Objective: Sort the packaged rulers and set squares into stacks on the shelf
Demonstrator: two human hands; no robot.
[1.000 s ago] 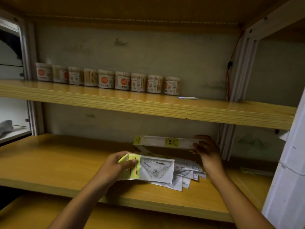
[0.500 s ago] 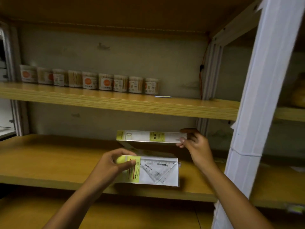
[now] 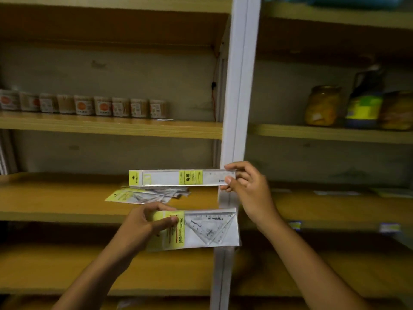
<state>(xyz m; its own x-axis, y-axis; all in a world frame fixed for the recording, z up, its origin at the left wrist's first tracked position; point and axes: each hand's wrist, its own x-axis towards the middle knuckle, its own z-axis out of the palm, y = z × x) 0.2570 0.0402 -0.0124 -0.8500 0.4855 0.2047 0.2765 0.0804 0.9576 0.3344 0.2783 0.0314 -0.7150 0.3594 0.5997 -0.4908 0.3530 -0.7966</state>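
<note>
Nine jars (image 3: 85, 105) (one ruler pack (image 3: 178, 177))

Nine tubs (image 3: 83, 105), three jars (image 3: 321, 106) (blurred).

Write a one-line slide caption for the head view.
Left hand holds a packaged set square, right hand a packaged ruler, above a pile of packs on the shelf.

Left hand (image 3: 143, 224): forearm reaching up from lower left, thumb on top, fingers curled under, pinching the yellow-labelled clear flat packet. Right hand (image 3: 248, 189): forearm from lower right, wrist raised, fingertips and thumb pinching the long clear boxed pack's end.
</note>
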